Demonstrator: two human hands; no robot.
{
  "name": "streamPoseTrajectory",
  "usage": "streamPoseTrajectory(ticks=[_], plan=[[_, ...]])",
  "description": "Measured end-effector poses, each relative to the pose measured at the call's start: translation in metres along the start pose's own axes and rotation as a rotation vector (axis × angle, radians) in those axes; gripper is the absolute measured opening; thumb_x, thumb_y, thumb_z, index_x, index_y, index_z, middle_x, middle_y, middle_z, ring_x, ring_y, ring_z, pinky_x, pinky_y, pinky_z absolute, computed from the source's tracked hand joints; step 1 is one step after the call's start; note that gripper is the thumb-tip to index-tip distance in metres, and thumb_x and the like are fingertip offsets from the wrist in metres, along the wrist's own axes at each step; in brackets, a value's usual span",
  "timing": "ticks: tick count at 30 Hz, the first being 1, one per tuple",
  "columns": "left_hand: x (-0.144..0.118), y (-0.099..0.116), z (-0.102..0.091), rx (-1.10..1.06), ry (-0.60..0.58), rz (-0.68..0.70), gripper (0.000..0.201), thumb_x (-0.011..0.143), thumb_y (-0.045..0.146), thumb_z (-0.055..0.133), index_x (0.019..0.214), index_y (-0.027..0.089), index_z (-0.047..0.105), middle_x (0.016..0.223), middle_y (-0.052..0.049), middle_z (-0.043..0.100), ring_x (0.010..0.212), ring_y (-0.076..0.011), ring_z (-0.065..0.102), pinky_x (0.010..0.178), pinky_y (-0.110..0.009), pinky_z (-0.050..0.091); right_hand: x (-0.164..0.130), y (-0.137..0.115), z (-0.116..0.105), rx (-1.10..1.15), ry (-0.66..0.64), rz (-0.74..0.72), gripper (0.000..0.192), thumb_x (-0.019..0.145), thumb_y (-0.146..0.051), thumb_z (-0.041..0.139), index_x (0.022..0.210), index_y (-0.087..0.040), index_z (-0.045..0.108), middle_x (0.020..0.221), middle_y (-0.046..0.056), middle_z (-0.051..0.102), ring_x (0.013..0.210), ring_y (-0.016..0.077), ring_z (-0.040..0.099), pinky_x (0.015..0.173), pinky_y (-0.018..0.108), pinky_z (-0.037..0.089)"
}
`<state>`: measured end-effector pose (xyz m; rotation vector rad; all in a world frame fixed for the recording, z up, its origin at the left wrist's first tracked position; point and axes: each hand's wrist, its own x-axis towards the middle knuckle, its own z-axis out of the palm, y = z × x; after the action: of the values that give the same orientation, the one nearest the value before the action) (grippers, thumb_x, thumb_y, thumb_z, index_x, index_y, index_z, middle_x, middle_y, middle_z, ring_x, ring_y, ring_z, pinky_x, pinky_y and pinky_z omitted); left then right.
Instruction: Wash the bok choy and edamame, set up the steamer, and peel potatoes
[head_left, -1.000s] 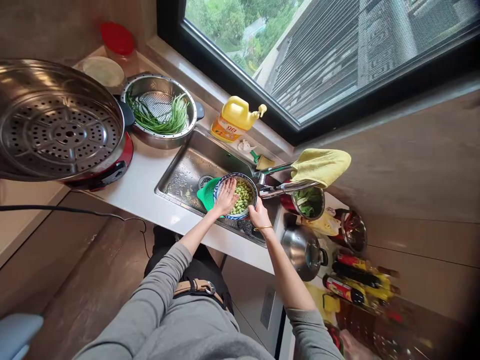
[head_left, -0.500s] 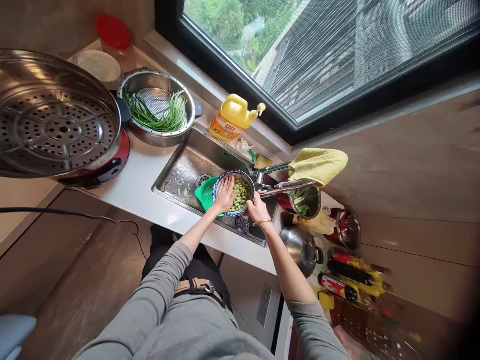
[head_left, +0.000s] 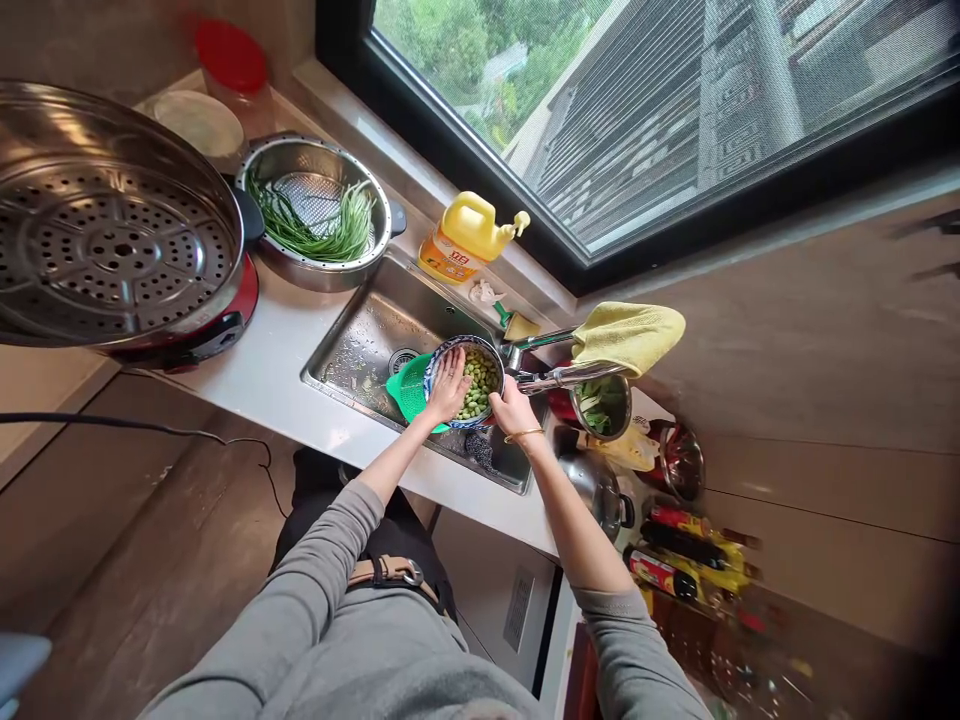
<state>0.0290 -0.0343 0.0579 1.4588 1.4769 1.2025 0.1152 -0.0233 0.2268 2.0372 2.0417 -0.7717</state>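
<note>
Pinching with thumb and fingers, the right hand (head_left: pixel 511 408) grips; the left hand (head_left: pixel 448 387) lies flat. Over the sink (head_left: pixel 358 345) is the bowl (head_left: pixel 430 374), its rim in that pinch; a strainer (head_left: pixel 409 389) shows beside it; beans (head_left: pixel 481 385) lie inside the bowl, under the left hand.

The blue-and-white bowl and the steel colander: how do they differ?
The blue-and-white bowl is patterned; the steel colander is plain metal with holes. The bowl contains shelled green beans, the colander long thin greens. The bowl is at the sink, with the right hand gripping its rim and the left hand on the beans; the colander sits on the counter, untouched. Both are round and open-topped.
</note>
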Motion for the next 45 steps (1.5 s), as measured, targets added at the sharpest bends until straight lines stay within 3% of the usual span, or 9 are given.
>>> streamPoseTrajectory(ticks=[6, 14, 28, 34, 40, 45], plan=[[0.003, 0.005, -0.003, -0.048, 0.013, -0.005, 0.069, 0.097, 0.055, 0.012, 0.156, 0.019, 0.011, 0.161, -0.011, 0.019, 0.150, -0.0209, 0.005, 0.123, -0.047, 0.010, 0.002, -0.007, -0.007, -0.022, 0.016, 0.021, 0.033, 0.081, -0.022, 0.040, 0.113, -0.020, 0.052, 0.078, 0.005, 0.063, 0.067, 0.0221, 0.064, 0.072, 0.033, 0.053], [0.005, 0.005, -0.006, -0.050, 0.006, -0.013, 0.068, 0.098, 0.052, 0.013, 0.155, 0.017, 0.014, 0.161, -0.012, 0.017, 0.150, -0.0218, 0.006, 0.123, -0.048, 0.010, 0.002, -0.013, -0.009, -0.058, 0.013, 0.038, 0.032, 0.082, -0.022, 0.039, 0.111, -0.018, 0.051, 0.089, 0.010, 0.066, 0.080, 0.0261, 0.065, 0.079, 0.036, 0.051], [0.007, 0.008, -0.006, -0.067, 0.003, -0.003, 0.071, 0.096, 0.056, 0.008, 0.156, 0.018, 0.013, 0.163, -0.009, 0.014, 0.150, -0.0202, -0.002, 0.123, -0.046, 0.002, 0.010, -0.012, -0.011, -0.120, 0.013, -0.025, 0.027, 0.082, -0.022, 0.040, 0.107, -0.020, 0.049, 0.083, 0.009, 0.064, 0.079, 0.0272, 0.064, 0.077, 0.038, 0.051], [0.009, 0.010, -0.008, -0.078, 0.020, -0.018, 0.066, 0.097, 0.054, 0.011, 0.155, 0.024, 0.016, 0.162, -0.006, 0.016, 0.150, -0.0201, 0.001, 0.123, -0.047, 0.006, 0.010, -0.018, -0.014, -0.138, 0.000, -0.016, 0.029, 0.082, -0.021, 0.039, 0.110, -0.019, 0.049, 0.087, 0.011, 0.066, 0.080, 0.0277, 0.065, 0.079, 0.039, 0.050], [0.010, 0.010, -0.004, -0.095, 0.028, -0.022, 0.070, 0.096, 0.056, 0.009, 0.155, 0.019, 0.015, 0.163, -0.008, 0.012, 0.150, -0.0196, -0.001, 0.123, -0.045, 0.004, 0.010, -0.023, -0.017, -0.185, -0.010, 0.007, 0.028, 0.084, -0.023, 0.039, 0.110, -0.018, 0.048, 0.091, 0.013, 0.067, 0.084, 0.0282, 0.066, 0.079, 0.037, 0.050], [0.009, 0.007, 0.002, -0.103, 0.042, -0.043, 0.068, 0.097, 0.055, 0.010, 0.155, 0.022, 0.016, 0.163, -0.005, 0.015, 0.150, -0.0189, 0.000, 0.123, -0.045, 0.006, 0.014, -0.018, -0.015, -0.173, 0.012, -0.019, 0.023, 0.082, -0.023, 0.041, 0.103, -0.020, 0.048, 0.086, 0.011, 0.067, 0.081, 0.0277, 0.065, 0.078, 0.038, 0.050]])
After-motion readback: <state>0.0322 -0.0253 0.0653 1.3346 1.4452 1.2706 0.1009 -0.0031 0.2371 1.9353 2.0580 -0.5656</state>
